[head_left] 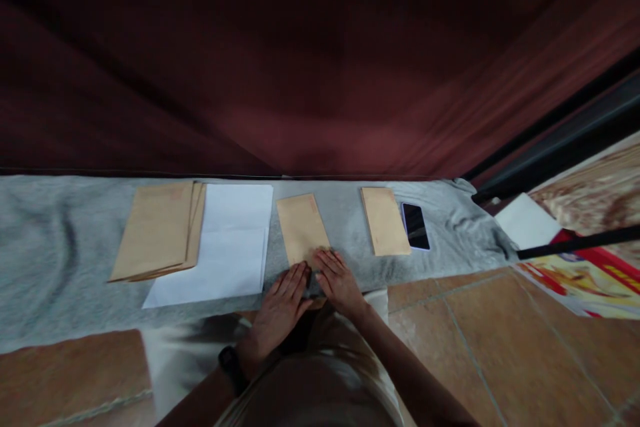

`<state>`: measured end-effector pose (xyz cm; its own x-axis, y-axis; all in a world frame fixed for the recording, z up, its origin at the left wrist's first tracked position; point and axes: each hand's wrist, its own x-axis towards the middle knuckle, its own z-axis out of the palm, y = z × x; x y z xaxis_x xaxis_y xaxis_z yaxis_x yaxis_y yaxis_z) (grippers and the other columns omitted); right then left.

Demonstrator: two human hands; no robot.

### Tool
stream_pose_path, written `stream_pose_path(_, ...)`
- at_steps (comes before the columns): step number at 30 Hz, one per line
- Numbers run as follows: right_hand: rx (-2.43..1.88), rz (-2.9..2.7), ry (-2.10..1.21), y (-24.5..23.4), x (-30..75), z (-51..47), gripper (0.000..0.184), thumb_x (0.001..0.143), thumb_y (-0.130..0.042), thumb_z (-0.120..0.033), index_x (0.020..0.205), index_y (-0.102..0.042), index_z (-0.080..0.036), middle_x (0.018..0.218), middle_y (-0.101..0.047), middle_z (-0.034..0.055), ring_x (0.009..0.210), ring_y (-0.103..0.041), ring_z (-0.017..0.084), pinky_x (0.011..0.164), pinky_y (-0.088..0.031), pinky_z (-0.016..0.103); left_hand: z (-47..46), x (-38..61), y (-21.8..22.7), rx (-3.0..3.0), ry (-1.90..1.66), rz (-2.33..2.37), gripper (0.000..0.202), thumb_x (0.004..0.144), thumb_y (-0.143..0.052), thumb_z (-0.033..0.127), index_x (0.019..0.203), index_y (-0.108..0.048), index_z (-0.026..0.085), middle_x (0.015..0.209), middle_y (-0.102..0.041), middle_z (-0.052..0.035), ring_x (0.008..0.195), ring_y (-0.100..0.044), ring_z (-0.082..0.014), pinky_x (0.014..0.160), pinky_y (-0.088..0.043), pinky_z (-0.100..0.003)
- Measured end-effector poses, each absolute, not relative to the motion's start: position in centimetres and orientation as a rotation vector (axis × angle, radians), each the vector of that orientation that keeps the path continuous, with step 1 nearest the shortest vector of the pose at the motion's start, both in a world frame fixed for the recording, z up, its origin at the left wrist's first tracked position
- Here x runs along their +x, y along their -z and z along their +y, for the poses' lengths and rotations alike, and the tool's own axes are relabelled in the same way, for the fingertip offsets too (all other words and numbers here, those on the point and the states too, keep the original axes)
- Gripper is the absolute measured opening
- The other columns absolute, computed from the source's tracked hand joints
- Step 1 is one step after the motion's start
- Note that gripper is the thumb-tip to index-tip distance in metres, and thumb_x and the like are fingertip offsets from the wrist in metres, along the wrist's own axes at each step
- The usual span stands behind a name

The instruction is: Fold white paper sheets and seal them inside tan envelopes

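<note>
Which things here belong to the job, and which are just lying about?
Probably the job:
brown envelope, left hand and right hand at its near edge
left brown stack
white paper partly beneath it
right brown stack

Probably just lying about:
phone
printed packaging, far right

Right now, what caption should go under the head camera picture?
Left hand and right hand touch the middle brown envelope on grey cloth.

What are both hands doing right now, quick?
Left hand: open, fingers at the near edge of the middle brown envelope.
Right hand: open, fingers flat at that same edge.
</note>
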<state>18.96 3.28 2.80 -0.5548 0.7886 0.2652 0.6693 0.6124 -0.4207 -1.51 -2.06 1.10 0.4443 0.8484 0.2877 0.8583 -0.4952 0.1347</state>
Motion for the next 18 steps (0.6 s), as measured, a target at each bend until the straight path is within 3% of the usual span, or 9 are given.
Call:
stream_pose_path(11, -1.205, -2.366, -0.314, -1.8, 18.2, 5.5, 0.048, 0.104, -0.046, -0.026, 0.152, -0.048, -0.023, 0.154, -0.052, 0.0092, 0.143, -0.048, 0.024, 0.120, -0.038, 0.051, -2.0, -1.8, -0.7, -2.597, 0.482, -1.513, 0.054, 0.102, -0.044, 0.041, 0.149, -0.049, 0.014, 0.152, -0.054, -0.0130, 0.140, -0.051, -0.0274, 0.113, -0.042, -0.042)
stream_pose_path(18, -1.306, -2.451, -0.296, -1.8, 17.6, 7.9, 0.047, 0.106, -0.044, -0.027, 0.153, -0.045, -0.021, 0.158, -0.047, 0.0090, 0.147, -0.042, 0.023, 0.122, -0.034, 0.050, -1.4, -1.2, -1.9, -2.602, 0.432, -1.584, 0.046, 0.103, -0.044, 0.037, 0.143, -0.056, 0.017, 0.146, -0.061, -0.0098, 0.134, -0.055, -0.0263, 0.110, -0.042, -0.042)
